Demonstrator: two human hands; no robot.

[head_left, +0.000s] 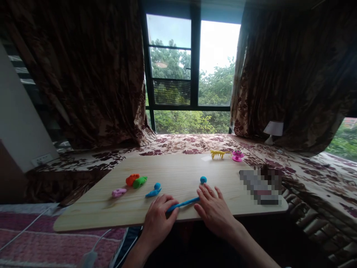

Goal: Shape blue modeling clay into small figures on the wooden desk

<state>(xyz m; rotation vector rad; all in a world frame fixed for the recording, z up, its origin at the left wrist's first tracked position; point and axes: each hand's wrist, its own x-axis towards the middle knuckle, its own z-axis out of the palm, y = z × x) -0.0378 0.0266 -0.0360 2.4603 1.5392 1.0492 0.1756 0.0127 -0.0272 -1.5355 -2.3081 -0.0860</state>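
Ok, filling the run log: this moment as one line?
left hand: at blue strip, left end; right hand: at right end; blue ball: beyond right hand

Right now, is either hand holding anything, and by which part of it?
The left hand holds the blue strip near its left end, between thumb and forefinger. The right hand is at the other end; whether it grips cannot be told.

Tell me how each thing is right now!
Blue roll: long, thin
Left hand: curled
Right hand: open
Right blue ball: round
Left blue ball: round
Blue piece: pointed
Orange lump: touching green lump
Green lump: touching orange lump
Pink lump: apart from those
Yellow animal: standing
Magenta figure: upright
Lamp: upright, lighting unclear
Curtains: drawn apart
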